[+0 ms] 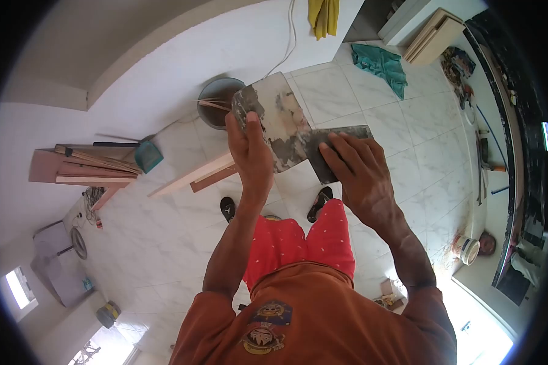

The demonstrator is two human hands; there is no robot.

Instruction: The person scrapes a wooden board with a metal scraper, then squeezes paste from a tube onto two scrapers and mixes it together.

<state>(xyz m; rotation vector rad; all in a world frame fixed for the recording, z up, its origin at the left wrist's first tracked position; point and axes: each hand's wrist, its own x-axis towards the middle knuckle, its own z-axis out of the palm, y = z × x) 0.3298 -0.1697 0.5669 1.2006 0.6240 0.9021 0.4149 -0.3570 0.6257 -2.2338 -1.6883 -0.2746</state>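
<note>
Above the tiled floor point(408, 146), in front of the torso:

- Flat board point(280, 115), tilted, smeared with grey paste, possibly putty or plaster.
- Left hand point(249, 149): arm raised, palm toward the board, thumb and fingers closed over its near-left edge.
- Broad scraper blade point(347, 131): dark, laid against the board's lower right corner.
- Right hand point(356, 173): elbow bent, wrist cocked, fingers spread flat along the blade's back and pressing it. The handle is hidden under the palm.
- Grey bucket point(216, 100): on the floor just beyond the board, with sticks across its mouth.
- Pale planks point(195, 173): lying below the left forearm.
- Teal dustpan point(147, 155): well to the left.
- Teal cloth point(380, 64): far right.
</note>
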